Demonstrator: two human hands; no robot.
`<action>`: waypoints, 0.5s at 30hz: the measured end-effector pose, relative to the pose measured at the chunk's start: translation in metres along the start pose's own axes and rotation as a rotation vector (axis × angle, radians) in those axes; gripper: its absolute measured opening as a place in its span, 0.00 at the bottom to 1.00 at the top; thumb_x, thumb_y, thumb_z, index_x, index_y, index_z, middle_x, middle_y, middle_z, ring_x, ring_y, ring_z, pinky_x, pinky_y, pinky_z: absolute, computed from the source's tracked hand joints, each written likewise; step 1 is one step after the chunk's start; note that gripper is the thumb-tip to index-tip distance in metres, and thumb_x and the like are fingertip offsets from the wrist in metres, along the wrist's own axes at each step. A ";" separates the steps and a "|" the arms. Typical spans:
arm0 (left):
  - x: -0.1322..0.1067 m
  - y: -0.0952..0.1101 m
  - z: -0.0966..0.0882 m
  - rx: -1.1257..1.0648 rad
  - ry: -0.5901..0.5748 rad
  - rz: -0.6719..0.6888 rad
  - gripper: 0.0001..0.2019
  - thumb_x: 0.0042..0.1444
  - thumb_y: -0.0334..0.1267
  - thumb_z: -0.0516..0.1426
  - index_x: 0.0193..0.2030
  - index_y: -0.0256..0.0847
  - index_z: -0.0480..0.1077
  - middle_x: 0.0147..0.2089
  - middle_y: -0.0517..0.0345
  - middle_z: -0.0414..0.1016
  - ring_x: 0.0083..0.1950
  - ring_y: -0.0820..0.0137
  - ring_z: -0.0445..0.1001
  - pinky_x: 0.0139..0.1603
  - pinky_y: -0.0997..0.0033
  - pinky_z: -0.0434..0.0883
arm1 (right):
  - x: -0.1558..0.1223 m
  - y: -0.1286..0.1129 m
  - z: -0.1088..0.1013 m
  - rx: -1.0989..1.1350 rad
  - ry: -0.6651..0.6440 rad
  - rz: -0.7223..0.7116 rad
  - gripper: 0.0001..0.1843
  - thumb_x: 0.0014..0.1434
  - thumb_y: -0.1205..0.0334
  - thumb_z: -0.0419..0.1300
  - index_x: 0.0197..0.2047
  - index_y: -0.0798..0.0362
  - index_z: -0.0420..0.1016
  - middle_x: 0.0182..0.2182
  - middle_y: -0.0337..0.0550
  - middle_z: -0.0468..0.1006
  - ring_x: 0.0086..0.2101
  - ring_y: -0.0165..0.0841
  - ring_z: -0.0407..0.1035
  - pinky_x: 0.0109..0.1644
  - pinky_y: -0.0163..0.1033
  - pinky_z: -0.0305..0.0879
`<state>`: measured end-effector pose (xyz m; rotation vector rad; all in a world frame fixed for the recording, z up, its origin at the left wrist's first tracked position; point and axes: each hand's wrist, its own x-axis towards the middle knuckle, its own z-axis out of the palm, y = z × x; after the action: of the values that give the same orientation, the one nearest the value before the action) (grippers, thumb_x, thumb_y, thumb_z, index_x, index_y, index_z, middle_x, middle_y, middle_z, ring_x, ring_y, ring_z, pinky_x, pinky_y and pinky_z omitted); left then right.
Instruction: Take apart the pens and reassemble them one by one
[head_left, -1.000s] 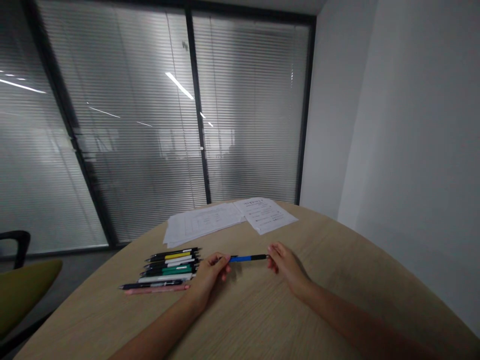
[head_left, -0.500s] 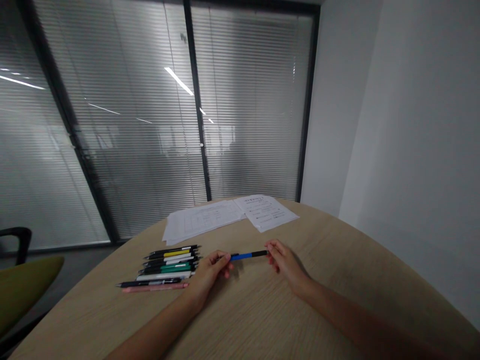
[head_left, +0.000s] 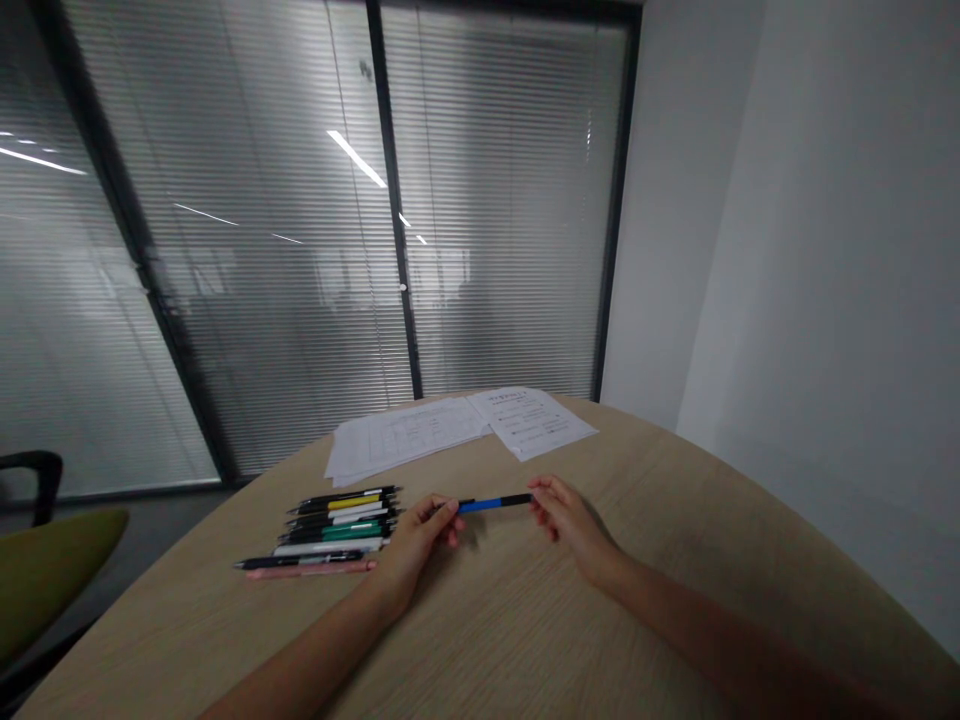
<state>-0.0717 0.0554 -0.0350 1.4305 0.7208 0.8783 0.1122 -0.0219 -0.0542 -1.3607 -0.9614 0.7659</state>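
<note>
A blue and black pen [head_left: 491, 503] is held level a little above the wooden table [head_left: 525, 640], stretched between both hands. My left hand [head_left: 416, 545] pinches its left end with curled fingers. My right hand [head_left: 571, 522] pinches the black right end. Just left of my left hand, a row of several pens [head_left: 330, 530] lies side by side on the table, with yellow, white, green, black and pink barrels.
Printed paper sheets [head_left: 450, 428] lie at the far edge of the table. Glass walls with closed blinds stand behind. An olive chair [head_left: 45, 575] with a black armrest sits at the left. A white wall runs along the right.
Both hands and the blue pen have stayed almost in place; the view has shifted slightly, so everything sits a little higher in the picture.
</note>
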 end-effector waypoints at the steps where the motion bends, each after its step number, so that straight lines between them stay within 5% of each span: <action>1: 0.000 0.000 0.000 -0.007 0.002 0.000 0.13 0.40 0.45 0.60 0.24 0.37 0.67 0.21 0.62 0.69 0.19 0.76 0.62 0.23 0.77 0.58 | 0.000 0.001 0.000 -0.005 0.004 0.006 0.09 0.52 0.57 0.48 0.30 0.53 0.63 0.18 0.33 0.62 0.16 0.23 0.54 0.16 0.29 0.46; 5: 0.001 0.000 0.000 -0.029 0.002 -0.002 0.12 0.40 0.44 0.60 0.23 0.37 0.67 0.21 0.62 0.70 0.20 0.77 0.62 0.24 0.77 0.58 | 0.000 0.003 0.000 -0.031 0.003 0.047 0.16 0.53 0.52 0.46 0.21 0.53 0.61 0.13 0.32 0.58 0.13 0.23 0.51 0.16 0.29 0.45; 15: 0.001 -0.002 -0.001 -0.062 0.012 -0.004 0.12 0.41 0.44 0.60 0.22 0.36 0.66 0.20 0.63 0.68 0.19 0.77 0.62 0.24 0.77 0.58 | -0.004 0.001 -0.002 -0.034 -0.037 -0.027 0.12 0.51 0.57 0.50 0.20 0.52 0.58 0.13 0.30 0.58 0.15 0.23 0.52 0.18 0.30 0.46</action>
<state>-0.0716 0.0572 -0.0368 1.3694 0.6994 0.8996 0.1128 -0.0261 -0.0558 -1.3645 -1.0235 0.7600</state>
